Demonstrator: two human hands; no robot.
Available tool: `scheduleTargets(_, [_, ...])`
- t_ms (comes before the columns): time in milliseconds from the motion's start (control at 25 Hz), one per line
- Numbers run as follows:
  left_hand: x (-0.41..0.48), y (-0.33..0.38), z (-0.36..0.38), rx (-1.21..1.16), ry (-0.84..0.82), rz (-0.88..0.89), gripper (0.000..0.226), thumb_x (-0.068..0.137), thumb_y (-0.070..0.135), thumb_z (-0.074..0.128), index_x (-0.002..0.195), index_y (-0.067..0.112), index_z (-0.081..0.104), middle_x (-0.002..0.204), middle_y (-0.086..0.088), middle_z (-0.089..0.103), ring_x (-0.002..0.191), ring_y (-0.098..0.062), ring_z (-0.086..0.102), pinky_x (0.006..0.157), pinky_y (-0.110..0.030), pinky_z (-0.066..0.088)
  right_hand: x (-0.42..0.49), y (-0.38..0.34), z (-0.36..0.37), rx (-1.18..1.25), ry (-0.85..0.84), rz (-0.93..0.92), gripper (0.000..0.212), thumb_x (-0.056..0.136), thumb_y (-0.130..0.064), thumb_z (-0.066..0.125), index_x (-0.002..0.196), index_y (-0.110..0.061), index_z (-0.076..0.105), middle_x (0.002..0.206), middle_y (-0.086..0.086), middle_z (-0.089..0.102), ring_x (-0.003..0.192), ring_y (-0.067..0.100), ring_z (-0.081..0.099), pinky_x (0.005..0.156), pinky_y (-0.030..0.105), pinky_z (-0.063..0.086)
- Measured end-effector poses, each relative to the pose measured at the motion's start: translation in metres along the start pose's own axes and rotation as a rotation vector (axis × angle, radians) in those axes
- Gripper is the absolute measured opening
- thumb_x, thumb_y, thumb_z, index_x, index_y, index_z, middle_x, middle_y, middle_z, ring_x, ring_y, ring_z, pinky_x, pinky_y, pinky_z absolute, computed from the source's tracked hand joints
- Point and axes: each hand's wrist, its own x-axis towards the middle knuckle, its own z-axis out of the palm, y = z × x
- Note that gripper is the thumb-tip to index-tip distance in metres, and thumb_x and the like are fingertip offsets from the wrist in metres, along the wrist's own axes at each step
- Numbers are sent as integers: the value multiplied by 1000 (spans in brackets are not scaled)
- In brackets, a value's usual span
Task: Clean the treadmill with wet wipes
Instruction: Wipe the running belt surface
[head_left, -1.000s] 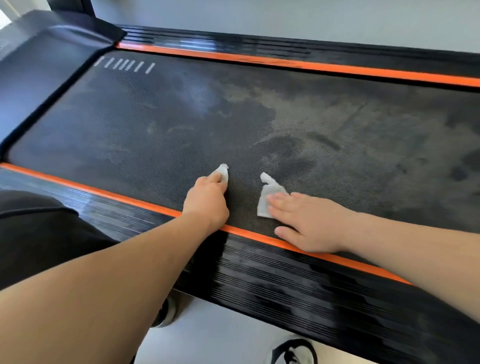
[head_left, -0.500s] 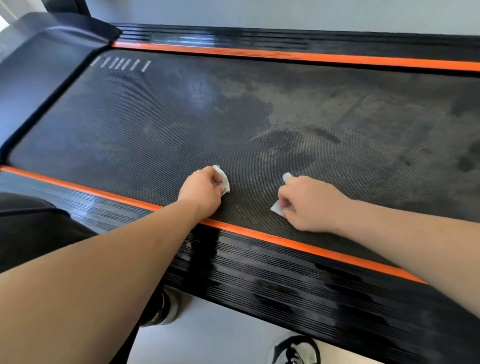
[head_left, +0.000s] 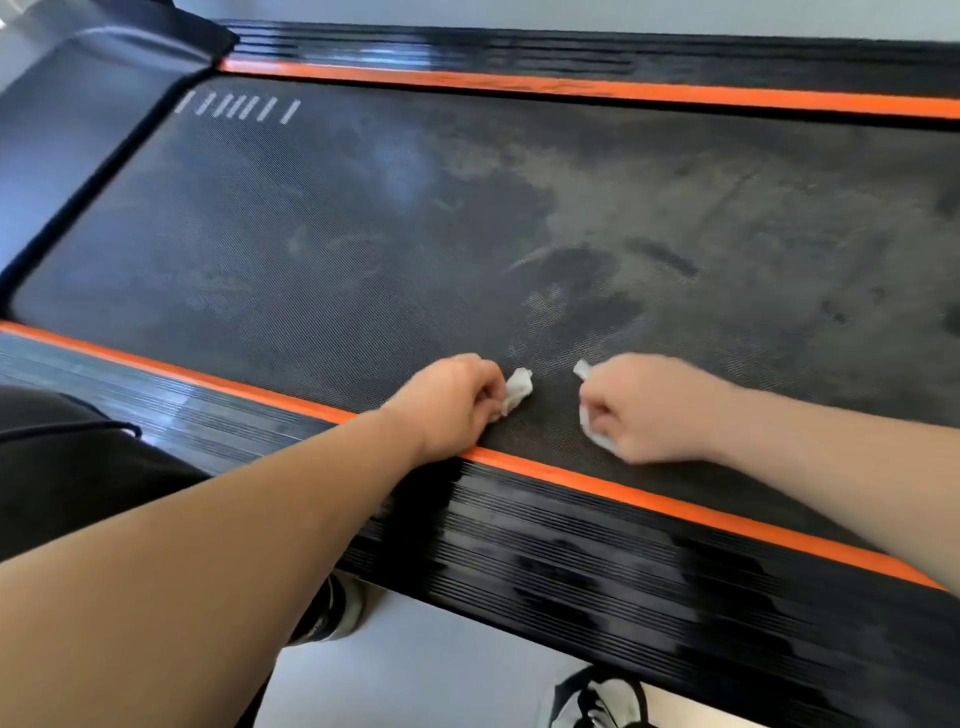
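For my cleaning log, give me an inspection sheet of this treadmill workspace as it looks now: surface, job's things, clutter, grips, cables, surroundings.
Surface: treadmill belt is black and textured, with pale dusty smears across the middle and right.
Job's things: two crumpled white wipes, left wipe and right wipe, both low at the belt near the orange stripe.
Clutter: nothing seen.
Grips: left hand curls round the left wipe; right hand curls round the right wipe; the hands are apart.
Cables: nothing seen.
Surroundings: ribbed black side rail, grey floor, a shoe by the rail's edge.
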Motion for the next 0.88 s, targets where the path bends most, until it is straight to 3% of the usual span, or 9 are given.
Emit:
scheduleTargets(80, [-2,0,5,16,54,-35,4,93,25,65,92,27,62,95,8,57,96,-21,61,87,-35,49,-4,24,-7,-22,73,214,17,93,-26,52,79,-17,58,100,8,67,103,30,65,73,32,47])
scheduleTargets(160, [-6,6,14,18,60,-11,4,92,26,64,92,27,61,97,7,59,97,-21,59,89,-38,50,-4,32,-6,8,127,301,20,93,-28,52,80,-14,58,96,12,64,94,34,63,77,37,52])
scheduleTargets(240, [-7,12,18,31,42,54,3,91,23,62,94,25,61,98,5,61,99,-23,60,89,-43,51,2,14,-4,32,84,205,24,94,-30,52,81,-13,62,93,10,62,84,29,59,72,36,51])
scheduleTargets(360, [-3,13,17,126,5,84,8,97,25,56,103,22,61,105,0,60,105,-25,58,90,-45,52,8,-32,7,39,8,-122,11,87,-24,56,82,-19,65,94,4,62,89,28,63,72,38,53])
scheduleTargets(480, [-1,11,15,145,12,103,11,99,26,54,104,21,61,104,1,58,104,-25,57,89,-44,51,10,-27,7,63,49,-229,5,88,-20,58,84,-21,61,99,3,59,95,27,59,77,40,51])
scheduleTargets(560, [0,10,11,99,36,104,8,93,28,54,95,23,60,97,4,57,98,-24,59,85,-44,53,19,-4,3,63,119,-115,7,88,-25,53,85,-22,59,96,2,55,94,28,58,77,43,52])
scheduleTargets(640, [0,10,11,82,54,115,9,87,33,52,92,26,57,93,6,56,93,-24,59,81,-44,54,34,25,-8,39,199,103,32,81,-37,37,91,-19,60,91,2,53,95,32,59,78,45,53])
scheduleTargets(760, [-5,17,15,110,33,187,6,89,35,53,93,31,52,94,10,54,92,-19,56,78,-41,54,50,45,-24,156,293,429,27,89,-28,50,98,-7,64,100,10,58,104,35,58,79,44,52])
scheduleTargets(880, [1,11,16,177,3,181,2,98,29,48,97,28,50,100,8,54,97,-19,55,83,-42,53,70,36,-40,330,350,386,31,95,-30,52,92,-5,70,117,18,63,117,36,58,91,44,49])
